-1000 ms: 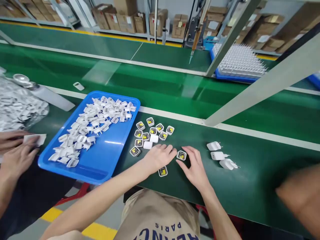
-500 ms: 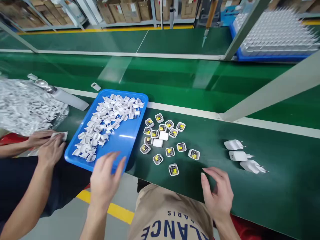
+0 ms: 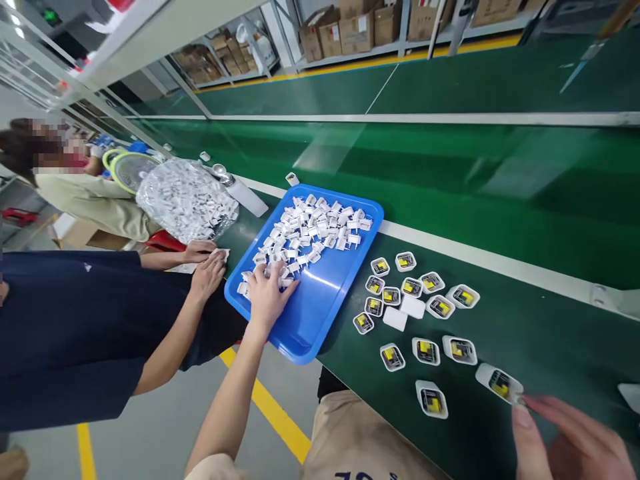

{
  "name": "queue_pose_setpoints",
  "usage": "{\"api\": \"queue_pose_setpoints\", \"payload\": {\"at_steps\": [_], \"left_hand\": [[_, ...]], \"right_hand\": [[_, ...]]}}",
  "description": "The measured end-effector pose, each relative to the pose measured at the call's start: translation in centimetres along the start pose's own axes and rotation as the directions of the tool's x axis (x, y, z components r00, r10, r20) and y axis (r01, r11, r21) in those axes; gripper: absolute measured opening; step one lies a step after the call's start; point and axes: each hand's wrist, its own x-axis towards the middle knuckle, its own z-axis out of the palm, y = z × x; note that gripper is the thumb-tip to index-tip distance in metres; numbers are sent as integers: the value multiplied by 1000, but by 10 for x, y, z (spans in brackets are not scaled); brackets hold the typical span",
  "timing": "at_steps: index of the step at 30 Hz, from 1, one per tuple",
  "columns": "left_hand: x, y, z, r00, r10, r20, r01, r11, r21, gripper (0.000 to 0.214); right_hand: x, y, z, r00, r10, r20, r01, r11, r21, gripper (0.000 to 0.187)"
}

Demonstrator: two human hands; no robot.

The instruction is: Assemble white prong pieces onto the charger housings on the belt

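My left hand (image 3: pixel 267 293) rests inside the blue tray (image 3: pixel 320 313), its fingers curled over white plug pieces (image 3: pixel 310 233) at the near end of the pile. My right hand (image 3: pixel 565 437) sits at the bottom right, thumb and fingers pinching the near edge of a white charger shell with a yellow part inside (image 3: pixel 499 382). Several more open charger shells (image 3: pixel 415 293) lie on the green belt (image 3: pixel 500 200) between my hands, with two closed white ones among them.
A co-worker in a dark shirt stands at my left, both hands (image 3: pixel 205 267) at the table edge beside a clear bag of white parts (image 3: pixel 185 199). Another person sits further left. Cardboard boxes fill shelves behind the belt. A yellow floor line runs below.
The view has swung left. My left hand moved from the tray's near edge into the plug pile. My right hand moved right to the nearest shell and pinched its edge.
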Motion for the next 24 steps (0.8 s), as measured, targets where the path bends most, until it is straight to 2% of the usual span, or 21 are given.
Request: {"api": "queue_pose_setpoints", "payload": {"at_steps": [3, 6, 9, 13, 16, 18, 19, 20, 21, 22, 24], "left_hand": [[-2, 7, 2, 997, 64, -44, -66, 997, -37, 49], [2, 9, 3, 997, 70, -37, -73, 993, -88, 37], [8, 8, -1, 999, 21, -41, -26, 993, -116, 31], [17, 12, -18, 984, -146, -100, 126, 975, -182, 24], [12, 34, -42, 946, -256, -199, 201, 945, -260, 23], [-5, 66, -58, 931, -235, -279, 132, 931, -341, 23], [-17, 88, -64, 941, -171, -292, 48, 922, -384, 22], [-30, 111, -67, 962, -48, -267, -80, 891, -447, 20], [-43, 136, -67, 966, 128, -225, -229, 829, -510, 18], [-54, 160, -64, 931, 293, -217, -365, 759, -540, 16], [-70, 201, -51, 834, 501, -232, -536, 633, -559, 10]], "right_hand": [[-4, -4, -1, 998, 41, 50, -43, 999, 30, 15], [2, 0, -2, 997, -81, 5, 80, 996, 44, 11], [8, 7, -5, 970, -238, -45, 240, 970, 34, 7], [9, 12, -16, 972, -231, -36, 233, 970, 73, 9], [5, 19, -22, 985, -166, -37, 169, 982, 89, 11], [3, 24, -24, 990, -134, -35, 137, 984, 114, 12], [3, 25, -24, 991, -128, -28, 131, 983, 131, 13], [3, 26, -25, 991, -132, -18, 133, 980, 148, 14], [4, 26, -25, 990, -141, -3, 140, 977, 162, 15], [5, 25, -25, 988, -155, 14, 150, 974, 172, 17], [7, 21, -28, 983, -180, 40, 170, 968, 183, 20]]}}
